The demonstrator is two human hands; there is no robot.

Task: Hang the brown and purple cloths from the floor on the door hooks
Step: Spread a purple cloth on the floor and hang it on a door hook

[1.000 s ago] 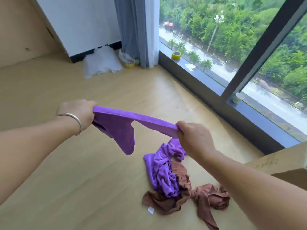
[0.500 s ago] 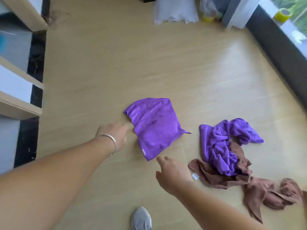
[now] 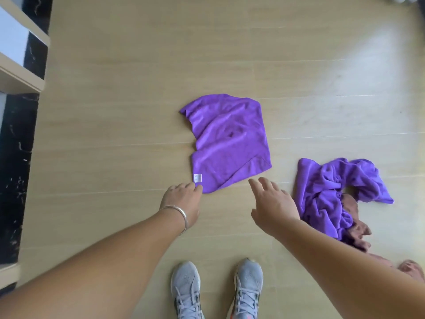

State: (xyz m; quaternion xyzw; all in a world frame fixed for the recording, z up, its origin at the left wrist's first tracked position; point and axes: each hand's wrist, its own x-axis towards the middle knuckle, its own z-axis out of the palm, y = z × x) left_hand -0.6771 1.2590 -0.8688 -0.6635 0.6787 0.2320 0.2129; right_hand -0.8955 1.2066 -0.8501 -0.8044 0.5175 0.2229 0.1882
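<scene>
A purple cloth [image 3: 227,143] lies spread on the wooden floor, its white tag at the near left corner. My left hand [image 3: 182,200], with a bangle on the wrist, has its fingertips at that near corner beside the tag. My right hand [image 3: 272,202] hovers with fingers spread just short of the cloth's near right edge and holds nothing. To the right a second purple cloth [image 3: 331,194] lies crumpled on top of a brown cloth [image 3: 358,233], which my right forearm partly hides.
Pale wooden floor [image 3: 115,134] runs all around. White steps or shelves with black marble faces [image 3: 16,72] stand along the left edge. My two grey shoes [image 3: 186,288] are at the bottom centre.
A second ago both hands held the purple cloth stretched in the air. It now lies on the floor, released, and the view has tipped straight down, showing my shoes.
</scene>
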